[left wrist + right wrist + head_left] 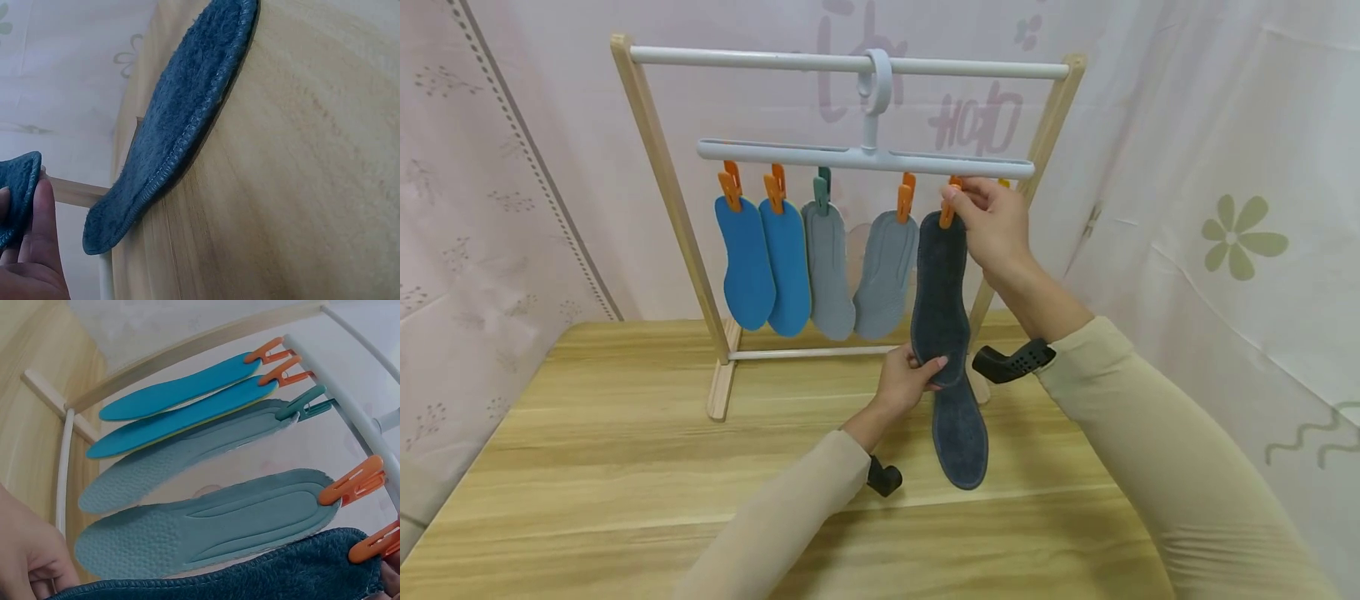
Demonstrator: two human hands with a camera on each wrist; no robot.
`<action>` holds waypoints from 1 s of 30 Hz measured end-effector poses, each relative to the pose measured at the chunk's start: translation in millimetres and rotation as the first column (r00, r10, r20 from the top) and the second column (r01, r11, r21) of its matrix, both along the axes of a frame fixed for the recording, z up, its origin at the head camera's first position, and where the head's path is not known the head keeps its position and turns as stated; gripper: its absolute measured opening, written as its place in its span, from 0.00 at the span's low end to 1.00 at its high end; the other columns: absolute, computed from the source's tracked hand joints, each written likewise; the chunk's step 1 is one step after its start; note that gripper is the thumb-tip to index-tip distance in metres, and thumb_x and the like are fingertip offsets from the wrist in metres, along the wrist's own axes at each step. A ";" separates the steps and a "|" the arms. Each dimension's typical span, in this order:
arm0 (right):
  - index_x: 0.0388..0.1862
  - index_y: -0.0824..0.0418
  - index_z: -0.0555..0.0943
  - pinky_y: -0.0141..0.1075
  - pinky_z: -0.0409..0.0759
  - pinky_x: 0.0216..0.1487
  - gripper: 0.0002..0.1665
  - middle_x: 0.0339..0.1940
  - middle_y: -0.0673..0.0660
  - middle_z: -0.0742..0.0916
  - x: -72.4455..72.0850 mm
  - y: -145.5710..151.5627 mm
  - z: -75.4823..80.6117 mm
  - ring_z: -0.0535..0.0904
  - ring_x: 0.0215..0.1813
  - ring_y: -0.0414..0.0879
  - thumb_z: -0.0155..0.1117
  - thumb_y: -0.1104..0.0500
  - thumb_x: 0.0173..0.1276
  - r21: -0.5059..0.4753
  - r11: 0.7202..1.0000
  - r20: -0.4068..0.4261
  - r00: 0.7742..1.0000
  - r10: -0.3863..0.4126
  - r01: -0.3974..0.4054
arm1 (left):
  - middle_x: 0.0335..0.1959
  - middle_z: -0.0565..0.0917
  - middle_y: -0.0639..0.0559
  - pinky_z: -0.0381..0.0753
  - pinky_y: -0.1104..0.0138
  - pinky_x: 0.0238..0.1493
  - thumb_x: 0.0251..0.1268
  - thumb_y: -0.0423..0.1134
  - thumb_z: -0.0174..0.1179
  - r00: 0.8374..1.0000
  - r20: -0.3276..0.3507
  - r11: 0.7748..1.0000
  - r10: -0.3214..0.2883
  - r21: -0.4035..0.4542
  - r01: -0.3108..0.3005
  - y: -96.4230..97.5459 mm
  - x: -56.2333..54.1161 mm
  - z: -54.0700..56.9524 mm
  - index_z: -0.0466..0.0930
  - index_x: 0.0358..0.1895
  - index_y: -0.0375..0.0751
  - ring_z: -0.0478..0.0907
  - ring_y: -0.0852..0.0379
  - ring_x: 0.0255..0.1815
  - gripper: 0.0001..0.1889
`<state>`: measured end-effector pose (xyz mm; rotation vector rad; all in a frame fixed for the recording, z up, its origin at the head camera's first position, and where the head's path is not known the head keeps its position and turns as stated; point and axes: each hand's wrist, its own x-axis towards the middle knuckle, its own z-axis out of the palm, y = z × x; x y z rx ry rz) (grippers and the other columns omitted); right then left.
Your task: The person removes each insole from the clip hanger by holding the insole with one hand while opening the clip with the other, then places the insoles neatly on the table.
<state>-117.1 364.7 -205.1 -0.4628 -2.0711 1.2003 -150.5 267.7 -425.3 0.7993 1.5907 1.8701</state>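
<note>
A dark blue fuzzy insole [942,287] hangs upright at the right end of a white hanger [805,155]. My right hand [1002,223] pinches the orange clip [947,218] at the insole's top edge. Lower down, my left hand [901,387] grips the bottom end of that insole, thumb in front and fingers behind. A second dark insole [961,442] lies on the wooden table below, its upper end hidden behind the held one. The left wrist view shows this fuzzy insole [181,106] with stitched edges.
Two blue insoles [749,267] and two grey insoles [886,275] hang from clips to the left. A wooden rack [662,167] with a white rod [760,58] carries the hanger. A yellow clip [1003,182] shows behind the right hand. Printed curtains surround the table [625,467].
</note>
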 end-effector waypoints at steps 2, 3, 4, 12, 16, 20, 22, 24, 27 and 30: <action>0.65 0.61 0.81 0.34 0.78 0.64 0.24 0.59 0.62 0.87 -0.9 0.3 0.2 0.83 0.61 0.45 0.62 0.51 0.76 -0.016 1.000 -0.010 1.000 0.000 0.000 | 0.47 0.87 0.29 0.88 0.48 0.47 0.71 0.30 0.62 1.000 -0.005 1.000 -0.001 0.007 0.001 -1.2 0.2 -0.9 0.80 0.56 0.28 0.90 0.42 0.40 0.14; 0.64 0.62 0.81 0.35 0.78 0.67 0.24 0.59 0.62 0.87 -1.4 0.5 0.3 0.83 0.61 0.45 0.63 0.51 0.75 -0.033 0.999 -0.018 1.000 0.000 -0.001 | 0.47 0.87 0.29 0.88 0.48 0.47 0.71 0.30 0.62 1.000 -0.005 1.000 0.003 0.006 -0.003 -1.7 0.2 -1.7 0.80 0.56 0.28 0.90 0.42 0.40 0.14; 0.63 0.62 0.81 0.36 0.78 0.69 0.24 0.59 0.62 0.87 -2.0 0.8 0.2 0.84 0.61 0.45 0.64 0.52 0.75 -0.051 0.999 -0.026 1.000 0.000 -0.002 | 0.47 0.87 0.30 0.88 0.48 0.47 0.71 0.30 0.62 1.000 -0.007 1.000 0.010 0.003 -0.010 -2.3 0.3 -2.5 0.80 0.56 0.28 0.90 0.42 0.39 0.14; 0.60 0.65 0.84 0.33 0.85 0.57 0.23 0.58 0.63 0.88 -7.5 1.4 -0.1 0.87 0.54 0.42 0.67 0.54 0.71 -0.151 0.989 -0.105 0.994 -0.010 -0.006 | 0.44 0.88 0.30 0.89 0.48 0.43 0.71 0.29 0.62 0.996 -0.081 0.999 0.035 -0.012 -0.036 -11.5 2.7 -10.1 0.81 0.54 0.28 0.89 0.37 0.39 0.13; 0.59 0.66 0.83 0.32 0.87 0.54 0.22 0.57 0.65 0.87 -8.6 1.8 0.5 0.87 0.47 0.39 0.68 0.56 0.71 -0.182 0.983 -0.125 0.992 -0.012 -0.011 | 0.43 0.89 0.31 0.89 0.46 0.41 0.70 0.30 0.62 0.990 -0.140 0.999 0.012 -0.035 -0.017 -19.7 5.7 -14.8 0.82 0.54 0.29 0.89 0.38 0.41 0.13; 0.60 0.66 0.83 0.33 0.87 0.54 0.22 0.57 0.65 0.88 -9.1 2.6 0.0 0.87 0.47 0.39 0.67 0.56 0.71 -0.176 0.984 -0.121 0.993 -0.006 -0.015 | 0.42 0.89 0.33 0.89 0.46 0.40 0.70 0.31 0.63 0.985 -0.174 0.998 -0.008 -0.064 -0.003 -28.4 8.0 -21.8 0.84 0.53 0.29 0.89 0.40 0.40 0.12; 0.60 0.66 0.83 0.33 0.87 0.54 0.23 0.57 0.63 0.88 -9.4 2.7 -0.1 0.87 0.47 0.37 0.67 0.55 0.71 -0.166 0.986 -0.112 0.994 -0.005 -0.014 | 0.42 0.90 0.33 0.90 0.49 0.40 0.70 0.32 0.63 0.982 -0.185 0.997 -0.021 -0.076 0.007 -33.7 8.5 -25.0 0.83 0.52 0.29 0.90 0.42 0.40 0.12; 0.60 0.66 0.83 0.33 0.87 0.55 0.23 0.56 0.62 0.89 -9.8 2.4 -0.1 0.87 0.46 0.37 0.67 0.55 0.71 -0.169 0.985 -0.113 0.994 -0.001 -0.018 | 0.42 0.90 0.34 0.90 0.52 0.39 0.70 0.32 0.63 0.982 -0.185 0.995 -0.036 -0.096 0.019 -38.9 9.2 -27.8 0.84 0.52 0.29 0.90 0.44 0.41 0.12; 0.60 0.66 0.83 0.34 0.87 0.55 0.22 0.54 0.60 0.89 -9.6 2.2 0.1 0.87 0.46 0.37 0.67 0.56 0.71 -0.174 0.984 -0.115 0.993 0.007 -0.027 | 0.42 0.90 0.35 0.91 0.54 0.38 0.70 0.32 0.63 0.983 -0.170 0.992 -0.063 -0.122 0.042 -47.0 11.0 -30.5 0.83 0.52 0.29 0.90 0.46 0.40 0.12; 0.60 0.66 0.83 0.34 0.87 0.55 0.22 0.54 0.61 0.89 -9.1 2.5 0.2 0.86 0.46 0.38 0.67 0.55 0.72 -0.171 0.985 -0.112 0.994 0.006 -0.025 | 0.40 0.90 0.34 0.90 0.54 0.36 0.70 0.32 0.63 0.983 -0.163 0.987 -0.083 -0.152 0.058 -53.1 13.6 -32.4 0.83 0.52 0.29 0.90 0.45 0.37 0.12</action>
